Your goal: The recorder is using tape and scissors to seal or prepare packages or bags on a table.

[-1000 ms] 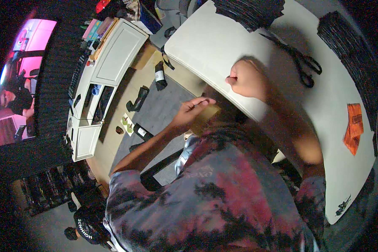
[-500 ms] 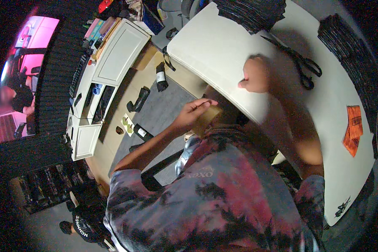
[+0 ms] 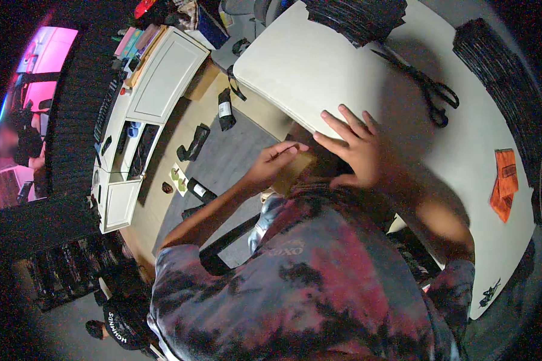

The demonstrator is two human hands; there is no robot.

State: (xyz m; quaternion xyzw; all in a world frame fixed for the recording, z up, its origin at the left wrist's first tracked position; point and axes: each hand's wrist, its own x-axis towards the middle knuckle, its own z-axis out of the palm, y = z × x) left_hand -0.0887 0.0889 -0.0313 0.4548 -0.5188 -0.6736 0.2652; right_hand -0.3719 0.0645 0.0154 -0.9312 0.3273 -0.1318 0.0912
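My left hand [image 3: 277, 163] is at the left of the white table's near edge, its fingers pressed together. A tan, flat-looking piece [image 3: 296, 173] shows just beneath it; whether the fingers grip that piece is hard to make out. With fingers spread wide and nothing in it, my right hand [image 3: 360, 147] hovers around the edge of the white table [image 3: 295, 66]. A pair of scissors with black handles [image 3: 430, 93] lies on the tabletop beyond my right hand. Farther right rests an orange folded piece [image 3: 504, 183].
A stack of black plastic sheets or bags [image 3: 358, 18] sits at the table's far end, and another stack [image 3: 500, 78] along its right side. Black wrapped bundles [image 3: 224, 111] lie on the floor around a grey mat [image 3: 235, 150]. A white cabinet [image 3: 168, 75] stands left; a person [image 3: 123, 319] is lower left.
My right hand has come down from above the table toward its near edge and opened from a closed shape into spread fingers. My left hand stays nearly in place.
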